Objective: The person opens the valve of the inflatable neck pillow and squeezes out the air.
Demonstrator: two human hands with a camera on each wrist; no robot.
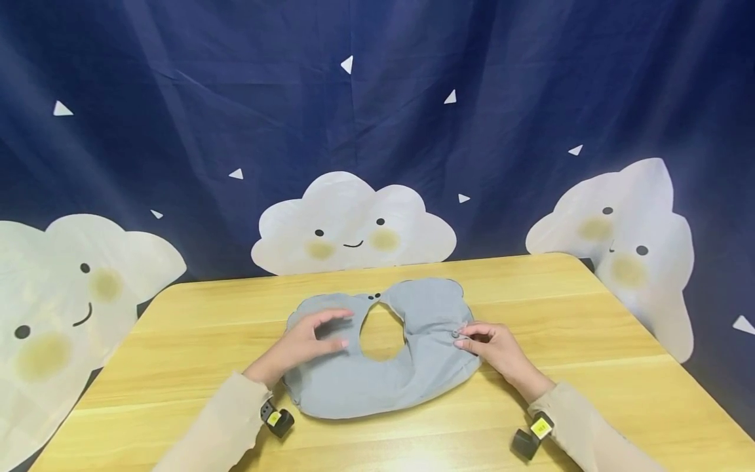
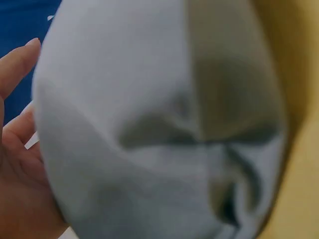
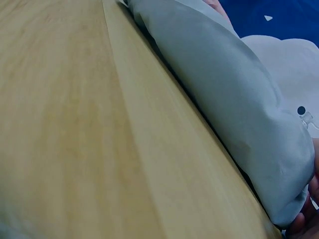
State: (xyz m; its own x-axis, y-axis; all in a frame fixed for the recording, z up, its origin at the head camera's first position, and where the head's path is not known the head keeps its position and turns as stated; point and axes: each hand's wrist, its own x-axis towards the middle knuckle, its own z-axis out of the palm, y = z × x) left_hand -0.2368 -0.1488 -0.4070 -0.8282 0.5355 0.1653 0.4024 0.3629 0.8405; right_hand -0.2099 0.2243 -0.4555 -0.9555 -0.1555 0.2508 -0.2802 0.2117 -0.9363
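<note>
"Where's the grey neck pillow (image 1: pixel 354 390)?"
"Between the fingers of the left hand (image 1: pixel 303 344) and right hand (image 1: pixel 498 351), on the wooden table (image 1: pixel 224 328)."
"Right fingers?"
"Thumb and forefinger pinch the small valve (image 1: pixel 455 334)."
"Left?"
"Spread apart over the pillow."
"Beyond the fingertips?"
"A blue curtain (image 1: pixel 401 131)."

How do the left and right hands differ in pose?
The left hand is at the left side of the grey pillow; the right hand, at its right. The left hand's fingers are clear of the valve; the right hand's are at it. Both have beige sleeves.
</note>
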